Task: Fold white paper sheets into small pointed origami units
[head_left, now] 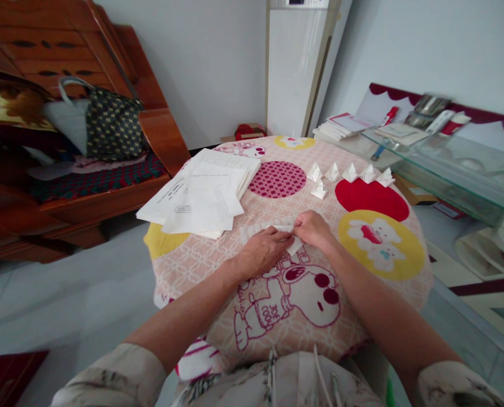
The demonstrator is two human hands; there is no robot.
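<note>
Fingers (pixel 302 227) of the right hand (pixel 314 230) pinched the right side of the white paper (pixel 295 247) on the desk (pixel 281 209), while the left hand (pixel 265 249) lay over its left part, equally near, grip unclear, the long axis partly hidden.

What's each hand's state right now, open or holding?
Left hand: laid over the paper; grip cannot be told.
Right hand: closed, pinching the paper's edge.
</note>
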